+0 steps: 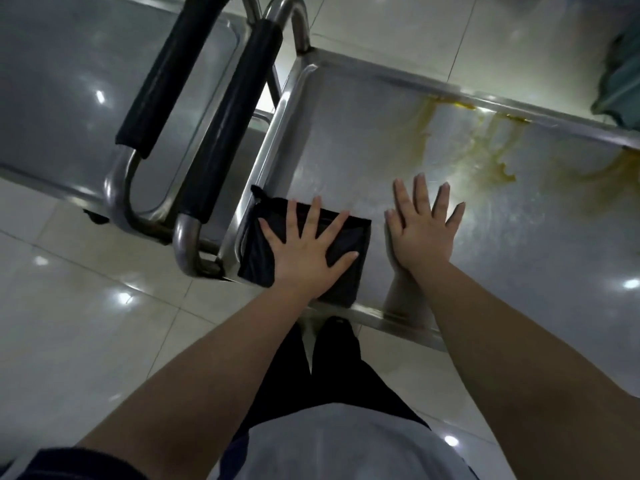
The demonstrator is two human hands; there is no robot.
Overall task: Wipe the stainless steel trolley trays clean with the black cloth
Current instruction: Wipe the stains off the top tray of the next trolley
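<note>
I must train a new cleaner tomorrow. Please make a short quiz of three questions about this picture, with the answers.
1. True or false: the right hand presses on the black cloth.
2. Where are the yellow stains on the tray? A) under the cloth B) toward the far rim, beyond the right hand C) on the near rim
3. Fill in: the left hand lies on the cloth with its fingers ___.
Key: 1 false (it rests on bare steel); 2 B; 3 spread.
</note>
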